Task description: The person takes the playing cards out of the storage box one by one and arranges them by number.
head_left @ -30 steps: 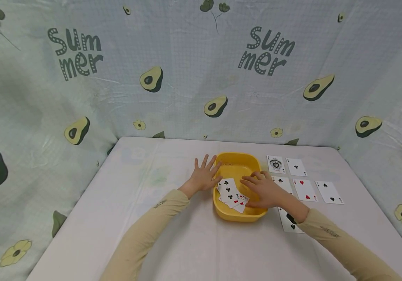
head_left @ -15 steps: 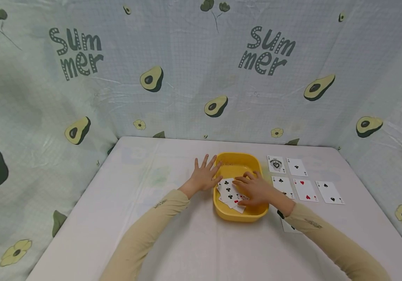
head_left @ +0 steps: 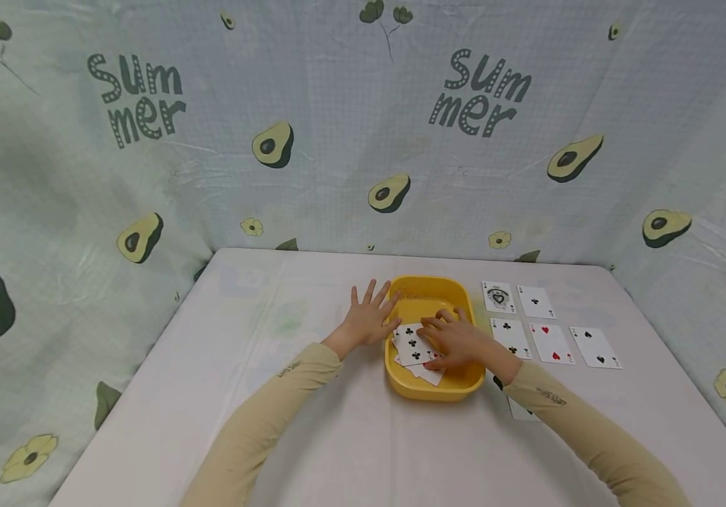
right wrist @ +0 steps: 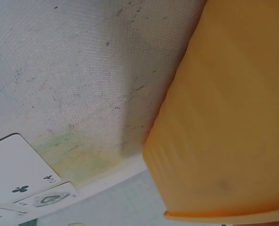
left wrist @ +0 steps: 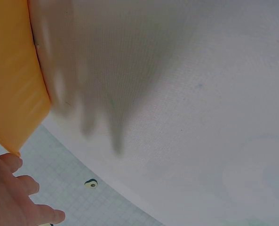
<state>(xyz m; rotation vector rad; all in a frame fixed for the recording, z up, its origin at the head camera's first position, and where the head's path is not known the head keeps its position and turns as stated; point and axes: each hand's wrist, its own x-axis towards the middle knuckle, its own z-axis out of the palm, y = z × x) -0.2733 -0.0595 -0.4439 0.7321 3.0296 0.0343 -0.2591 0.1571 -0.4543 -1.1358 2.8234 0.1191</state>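
A yellow plastic bin (head_left: 429, 393) stands on the white table, with several loose playing cards (head_left: 410, 345) lying face up in its near left part. A three of clubs is on top. My left hand (head_left: 365, 320) rests with spread, straight fingers against the bin's left rim. Inside the bin, my right hand (head_left: 460, 343) is over the right edge of the cards, its fingers bent and its thumb on the near side. Whether it pinches a card is hidden. In the left wrist view, the left fingers (left wrist: 28, 184) are beside the yellow wall. The right wrist view shows no hand.
Right of the bin, playing cards lie in rows on the table: an ace of spades (head_left: 498, 297), an ace of clubs (head_left: 535, 301), a two of hearts (head_left: 551, 343) and a two of spades (head_left: 594, 347). The right forearm partly covers a nearer card (head_left: 520, 410). A printed cloth (head_left: 337, 197) hangs behind.
My right hand has moved left and down onto the cards in the bin, and the cards under it have shifted slightly. My left hand stays in place.
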